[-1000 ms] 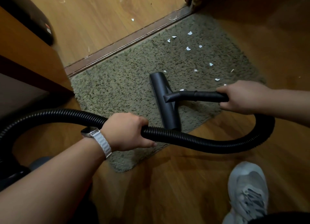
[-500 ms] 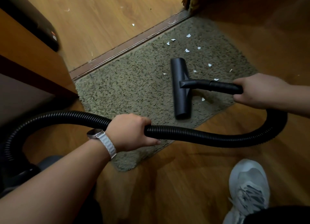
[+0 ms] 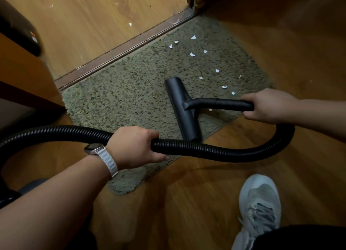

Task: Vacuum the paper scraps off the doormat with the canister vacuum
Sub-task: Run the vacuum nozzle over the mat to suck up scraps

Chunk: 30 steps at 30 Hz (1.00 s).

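The mat [image 3: 121, 100] lies on the wood floor [image 3: 196, 203] against a brown threshold strip [image 3: 119, 49]. On it I count about eleven white scraps [image 3: 192, 54], all on its right half: five near the far edge by the strip, five strung out nearer the right hand, and one just under the wand [image 3: 219, 102]. One more scrap [image 3: 130, 24] lies beyond the strip, on the lighter floor.

The black nozzle [image 3: 184, 111] rests flat on the mat, lengthwise toward the person, its near end at the mat's edge. The right hand [image 3: 269, 106] is closed around the wand; the left hand [image 3: 133, 146] — a watch [image 3: 102, 157] on its wrist — is closed around the ribbed hose [image 3: 215, 150], which loops from the right hand past the left and off to the left. One grey shoe [image 3: 260, 208] stands on the floor at lower right.
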Tool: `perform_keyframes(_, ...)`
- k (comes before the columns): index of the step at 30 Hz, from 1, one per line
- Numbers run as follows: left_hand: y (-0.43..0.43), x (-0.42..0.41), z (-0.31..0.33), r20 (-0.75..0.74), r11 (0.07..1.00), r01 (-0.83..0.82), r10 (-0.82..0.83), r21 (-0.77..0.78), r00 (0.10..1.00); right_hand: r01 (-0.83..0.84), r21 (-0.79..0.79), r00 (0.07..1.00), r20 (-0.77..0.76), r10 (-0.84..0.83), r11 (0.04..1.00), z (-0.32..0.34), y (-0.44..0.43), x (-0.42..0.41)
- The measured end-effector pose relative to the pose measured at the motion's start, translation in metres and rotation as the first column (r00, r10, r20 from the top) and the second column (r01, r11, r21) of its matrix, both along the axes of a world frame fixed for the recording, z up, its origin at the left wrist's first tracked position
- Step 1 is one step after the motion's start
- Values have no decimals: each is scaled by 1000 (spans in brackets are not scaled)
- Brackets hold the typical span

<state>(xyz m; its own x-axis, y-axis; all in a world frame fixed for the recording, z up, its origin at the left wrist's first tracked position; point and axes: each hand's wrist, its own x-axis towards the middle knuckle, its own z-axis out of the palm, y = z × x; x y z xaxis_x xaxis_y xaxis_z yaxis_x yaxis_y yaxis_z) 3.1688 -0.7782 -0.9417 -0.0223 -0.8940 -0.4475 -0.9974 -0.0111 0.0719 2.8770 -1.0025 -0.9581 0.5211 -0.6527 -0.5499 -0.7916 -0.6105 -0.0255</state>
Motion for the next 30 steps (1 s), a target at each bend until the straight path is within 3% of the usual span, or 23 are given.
perform_keyframes(7, -13, -14, -5, -39, 999, -12, 10, -45, 999, 73, -36, 997, 9, -73, 997, 7, -20, -23)
perform_keyframes(17, -17, -51, -12, -84, 991, -22, 11, -131, 996, -204, -90, 979, -45, 201, 975, 2, -6, -17)
perform_keyframes(24, -29, -85, -26, -191, 951, -33, -28, -308, 981, -97, 18, 995, -11, 97, 995, 21, -14, -56)
perform_keyframes(30, -43, -92, -38, -206, 937, -22, -53, -348, 977, 73, -18, 993, 92, -71, 997, 2, -8, -96)
